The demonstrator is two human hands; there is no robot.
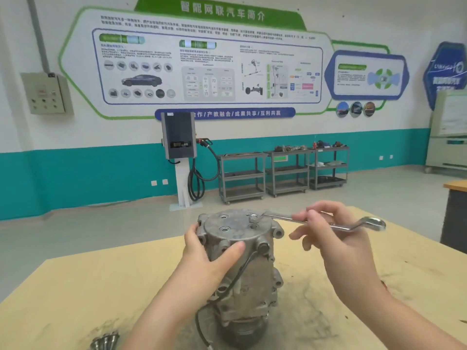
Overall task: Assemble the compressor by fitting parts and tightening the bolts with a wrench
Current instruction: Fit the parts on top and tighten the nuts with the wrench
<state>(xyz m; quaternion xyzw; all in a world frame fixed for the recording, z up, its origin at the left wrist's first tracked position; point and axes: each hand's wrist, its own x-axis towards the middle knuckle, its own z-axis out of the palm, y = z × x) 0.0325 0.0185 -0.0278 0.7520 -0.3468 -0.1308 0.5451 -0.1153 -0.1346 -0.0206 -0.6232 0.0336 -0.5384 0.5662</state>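
on the tabletop (pixel 75 286) the left hand (pixel 202 251) grips the compressor (pixel 240 261); the right hand (pixel 328 231) pinches the wrench (pixel 323 222) on a top bolt (pixel 253 218). seat it squarely, turn steadily.

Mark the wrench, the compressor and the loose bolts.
wrench (pixel 326 222): head view, on its shaft near the gripping fingers.
compressor (pixel 235 229): head view, on its flat top cover.
loose bolts (pixel 106 340): head view, on the bolt heads, bottom left.

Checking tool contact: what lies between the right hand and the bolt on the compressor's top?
The wrench shaft spans it in the head view, from right hand to bolt.
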